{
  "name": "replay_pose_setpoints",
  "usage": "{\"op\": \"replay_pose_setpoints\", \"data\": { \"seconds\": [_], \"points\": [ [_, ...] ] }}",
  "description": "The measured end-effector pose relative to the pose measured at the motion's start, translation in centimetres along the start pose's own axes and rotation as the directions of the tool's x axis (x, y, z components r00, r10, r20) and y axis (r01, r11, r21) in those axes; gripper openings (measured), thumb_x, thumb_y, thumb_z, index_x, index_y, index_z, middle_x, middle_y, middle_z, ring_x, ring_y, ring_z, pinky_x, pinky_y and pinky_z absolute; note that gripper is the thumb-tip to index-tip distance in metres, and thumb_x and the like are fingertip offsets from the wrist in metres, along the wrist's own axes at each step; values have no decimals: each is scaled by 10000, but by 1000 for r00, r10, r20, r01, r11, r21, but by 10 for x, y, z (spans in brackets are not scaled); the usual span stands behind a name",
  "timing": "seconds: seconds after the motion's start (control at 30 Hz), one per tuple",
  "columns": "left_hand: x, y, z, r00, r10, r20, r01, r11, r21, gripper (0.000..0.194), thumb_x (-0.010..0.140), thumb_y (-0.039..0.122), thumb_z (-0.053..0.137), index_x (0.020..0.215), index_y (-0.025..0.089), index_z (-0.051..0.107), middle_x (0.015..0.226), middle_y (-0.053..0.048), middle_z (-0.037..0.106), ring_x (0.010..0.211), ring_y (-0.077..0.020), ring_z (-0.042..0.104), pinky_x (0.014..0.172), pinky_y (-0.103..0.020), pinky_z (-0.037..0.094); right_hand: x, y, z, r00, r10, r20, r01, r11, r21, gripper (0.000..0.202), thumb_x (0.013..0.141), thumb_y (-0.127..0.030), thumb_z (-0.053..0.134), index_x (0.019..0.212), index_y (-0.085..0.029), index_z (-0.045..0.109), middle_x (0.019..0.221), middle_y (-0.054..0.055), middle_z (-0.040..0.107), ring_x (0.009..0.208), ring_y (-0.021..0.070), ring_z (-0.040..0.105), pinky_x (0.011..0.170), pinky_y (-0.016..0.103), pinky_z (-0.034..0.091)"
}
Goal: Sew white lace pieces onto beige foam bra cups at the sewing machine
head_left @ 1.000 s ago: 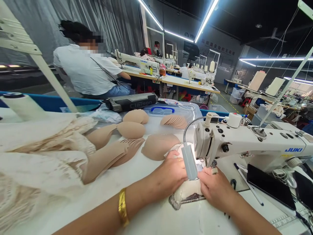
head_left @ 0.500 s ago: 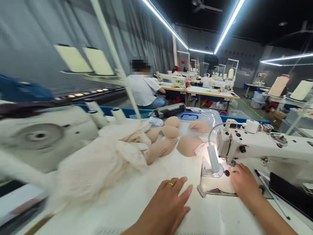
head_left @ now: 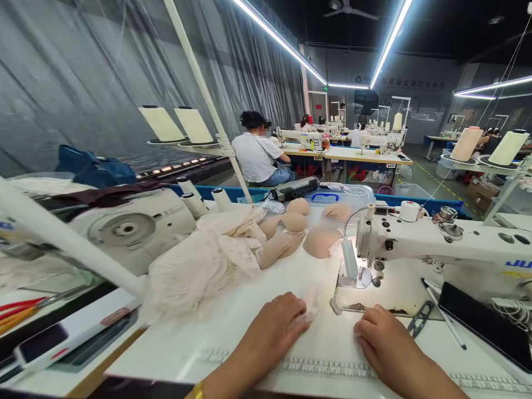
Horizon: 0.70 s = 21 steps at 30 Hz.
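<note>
Right hand (head_left: pixel 384 339) nearer flat ruled strip (head_left: pixel 328 367)

This is a garment-sewing workshop: a white metal sewing machine with blue lettering (head_left: pixel 432 235) stands on a smooth white counter (head_left: pixel 178 349) near domed beige fabric cups (head_left: pixel 322 244), cream cone-shaped thread spools (head_left: pixel 193 124) sit on racks, and more white machines (head_left: pixel 301 137) line up under long bright tube lights (head_left: pixel 391 44).

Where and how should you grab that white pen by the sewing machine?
Probably pinch the white pen by its near half, with the right hand coming from above and the near side. It is slim and lies slantwise; dark snips lie on its left and a black-screened device on its right, crowding its far half more.
</note>
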<state>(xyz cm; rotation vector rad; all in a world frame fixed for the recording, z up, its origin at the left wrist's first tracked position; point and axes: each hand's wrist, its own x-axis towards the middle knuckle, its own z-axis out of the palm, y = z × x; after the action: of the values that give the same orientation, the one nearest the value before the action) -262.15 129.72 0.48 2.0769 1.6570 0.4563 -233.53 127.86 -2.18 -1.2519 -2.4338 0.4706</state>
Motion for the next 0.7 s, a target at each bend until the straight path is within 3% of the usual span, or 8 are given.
{"op": "replay_pose_setpoints", "data": {
  "seconds": [0.1, 0.27, 0.33, 0.43, 0.47, 0.53, 0.63, 0.7],
  "points": [
    [11, -3, -3, 999, 12, 31, -9, 995, -97, 344, 926, 455, 494, 817, 233, 732, 921, -100, 749, 956, -339, 660, 899, -463, 467, -11, -6, -9, 999, 38, -2, -37, 987, 159, 190, 957, -86, 587, 1025, -198, 725, 1044, 93, 722, 995, 267, 664, 866, 381, 533],
    [8, -9, -21, 993, -14, 120, 49, 956, -290, 424, 873, 600, 553, 809, 236, 762, 904, -47, 765, 933, -295, 669, 855, -371, 487, -11, -20, -4, 981, 194, -25, -162, 879, 449, 172, 982, -186, 566, 969, -212, 736, 1006, 83, 718, 957, 255, 673, 848, 388, 523],
    [3, -5, -32, 984, 14, 175, 49, 935, -352, 477, 867, 659, 568, 803, 226, 757, 859, -33, 742, 896, -276, 653, 817, -344, 482, -3, -28, 7, 957, 291, -6, -221, 738, 637, 176, 979, -310, 619, 1092, -229, 727, 1118, 97, 724, 1029, 266, 676, 840, 383, 527],
    [-5, 2, -44, 959, 68, 274, 81, 864, -497, 465, 853, 659, 641, 842, 214, 778, 847, -17, 729, 893, -247, 630, 836, -320, 474, 18, -43, 28, 940, 339, 46, -194, 417, 888, 604, 857, -530, 781, 1357, -248, 593, 1229, 115, 699, 1124, 286, 657, 815, 370, 543],
    [-7, 4, -46, 950, 82, 302, 102, 831, -547, 441, 834, 637, 684, 836, 208, 783, 844, -16, 727, 895, -241, 622, 853, -318, 470, 25, -48, 34, 938, 342, 48, -166, 324, 931, 690, 800, -579, 827, 1348, -241, 578, 1130, 93, 708, 1052, 273, 665, 775, 352, 539],
    [-10, 4, -46, 936, 103, 335, 138, 770, -623, 405, 800, 600, 743, 821, 198, 787, 840, -18, 721, 888, -233, 608, 871, -320, 468, 39, -58, 43, 928, 372, 14, -103, 219, 970, 659, 730, -635, 871, 1178, -223, 618, 853, 7, 651, 820, 211, 628, 677, 303, 495],
    [-10, 1, -40, 925, 154, 347, 135, 722, -679, 463, 844, 647, 679, 943, 209, 790, 916, -29, 745, 928, -247, 633, 914, -349, 507, 55, -70, 46, 892, 447, -68, -36, 221, 975, 543, 733, -654, 863, 928, -216, 606, 710, -50, 540, 652, 142, 492, 605, 263, 413],
    [-6, -3, -35, 933, 212, 292, 37, 750, -661, 473, 843, 633, 677, 1046, 218, 777, 979, -35, 773, 950, -265, 670, 902, -365, 543, 60, -75, 43, 881, 464, -93, -31, 252, 967, 490, 769, -621, 844, 888, -212, 601, 723, -45, 540, 652, 135, 468, 610, 261, 398]
  ]
}}
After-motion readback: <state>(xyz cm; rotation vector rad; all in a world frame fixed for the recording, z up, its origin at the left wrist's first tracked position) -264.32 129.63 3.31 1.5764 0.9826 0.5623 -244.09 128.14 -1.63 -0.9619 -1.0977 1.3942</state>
